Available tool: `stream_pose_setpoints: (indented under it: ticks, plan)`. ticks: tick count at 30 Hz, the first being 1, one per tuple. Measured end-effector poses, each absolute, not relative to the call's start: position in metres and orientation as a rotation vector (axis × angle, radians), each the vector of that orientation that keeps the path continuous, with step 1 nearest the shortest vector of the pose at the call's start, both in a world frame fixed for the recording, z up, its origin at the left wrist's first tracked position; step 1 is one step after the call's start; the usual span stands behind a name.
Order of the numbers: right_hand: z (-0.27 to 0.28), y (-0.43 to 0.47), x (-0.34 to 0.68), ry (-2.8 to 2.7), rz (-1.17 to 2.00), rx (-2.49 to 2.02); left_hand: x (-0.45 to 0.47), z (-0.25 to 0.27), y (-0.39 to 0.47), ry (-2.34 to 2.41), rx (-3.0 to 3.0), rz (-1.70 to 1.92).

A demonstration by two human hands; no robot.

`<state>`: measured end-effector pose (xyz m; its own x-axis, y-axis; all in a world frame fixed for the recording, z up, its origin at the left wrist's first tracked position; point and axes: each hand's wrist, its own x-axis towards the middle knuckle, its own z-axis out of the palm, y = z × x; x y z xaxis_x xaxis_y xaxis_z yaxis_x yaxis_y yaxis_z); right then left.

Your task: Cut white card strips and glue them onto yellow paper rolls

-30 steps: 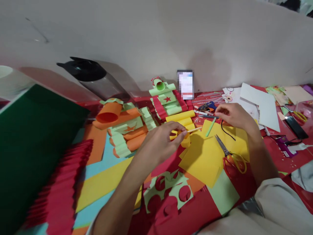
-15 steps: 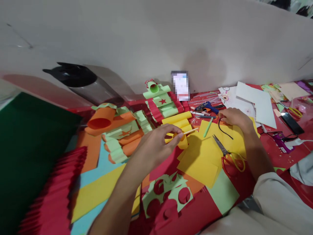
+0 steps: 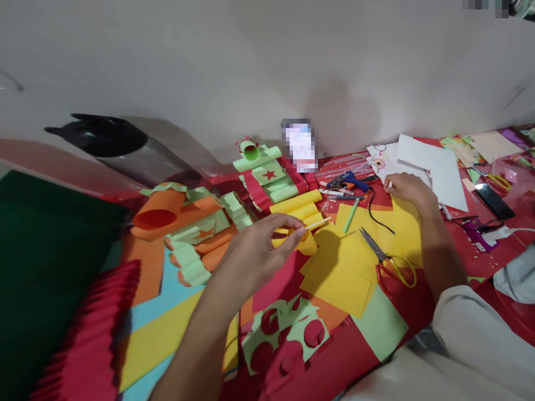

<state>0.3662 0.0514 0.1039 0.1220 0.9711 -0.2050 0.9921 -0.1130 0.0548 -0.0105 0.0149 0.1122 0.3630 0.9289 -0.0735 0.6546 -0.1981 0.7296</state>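
My left hand (image 3: 271, 239) is closed in a pinch on a thin pale stick (image 3: 320, 223), held level and pointing right. Below the stick are yellow paper rings (image 3: 307, 243), and whether my fingers touch them I cannot tell. My right hand (image 3: 407, 188) has its fingers curled together over the back right of the yellow sheets. A small whitish bit (image 3: 390, 184) shows at its fingertips, too small to name. The blue glue gun (image 3: 351, 178) lies left of that hand, its black cord (image 3: 376, 214) trailing forward. Scissors (image 3: 384, 256) with red and yellow handles rest on the yellow paper (image 3: 340, 278).
Rolled-paper figures in orange (image 3: 156, 214) and green and red (image 3: 270, 175) stand at the back left. A phone (image 3: 301, 146) leans on the wall. Cut green paper (image 3: 309, 328), a green marker (image 3: 351, 216), a dark flask (image 3: 112, 139) and a white L-shaped board (image 3: 443, 172) lie around.
My right hand has moved slightly right, away from the glue gun's cord, and a whitish bit now shows at its fingertips. My left hand keeps its pinch on the stick. The view has shifted slightly.
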Motion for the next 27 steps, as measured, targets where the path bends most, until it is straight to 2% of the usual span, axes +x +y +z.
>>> stream_pose_setpoints:
  ticks: [10,17,27]
  plan:
    - [0.11,0.051,0.35,1.949,-0.345,2.139,-0.015,0.102,0.017,1.36,1.945,0.553]
    - [0.107,0.051,0.31,1.908,-0.579,1.849,-0.014,0.107,0.016,1.358,1.947,0.544]
    - [0.115,0.049,0.322,1.911,-0.398,2.021,-0.011,0.113,0.014,1.37,1.943,0.531]
